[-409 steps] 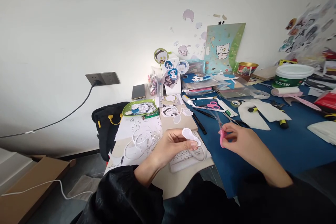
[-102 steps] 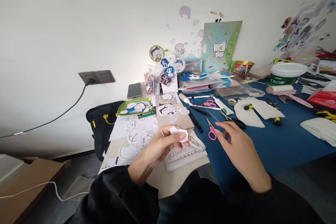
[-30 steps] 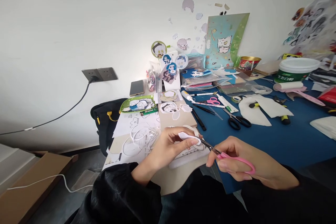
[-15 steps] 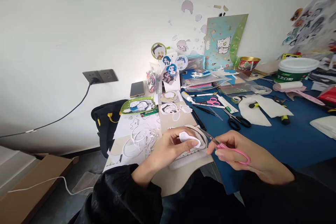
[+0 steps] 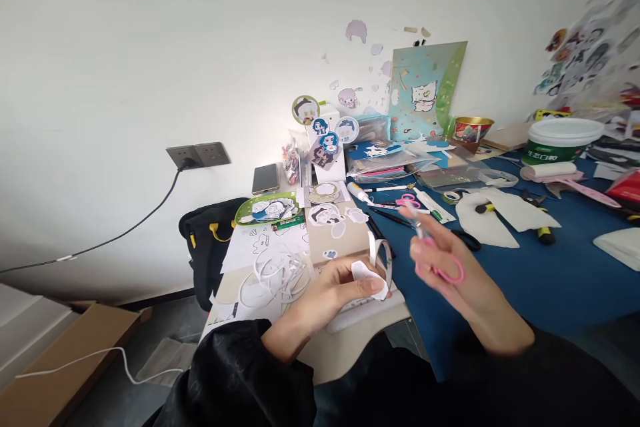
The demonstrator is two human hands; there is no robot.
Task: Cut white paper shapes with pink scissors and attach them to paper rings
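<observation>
My left hand (image 5: 336, 293) pinches a small white paper cutout (image 5: 369, 278), with the thumb across its front. From that cutout a thin curled paper strip (image 5: 384, 255) arches up and to the right. My right hand (image 5: 445, 263), raised apart from the paper, grips pink-handled scissors (image 5: 453, 271). Their blades point up and away and are blurred, so whether they are spread I cannot tell. Beneath my left hand lies a pale board with a printed edge (image 5: 357, 313), partly hidden by the fingers.
Paper offcuts (image 5: 280, 277) heap left of my hands. Beyond sit a green tray of cutouts (image 5: 267, 208), a phone (image 5: 265, 179) and plastic-bagged sheets (image 5: 380, 163). White cloth-like pieces (image 5: 485, 220) and a white-lidded tub (image 5: 565, 140) occupy the blue table (image 5: 530, 280) on the right.
My right hand has lifted the scissors away from the paper, turning their blades upward. The curled strip now stands up from the cutout. My left hand keeps its hold.
</observation>
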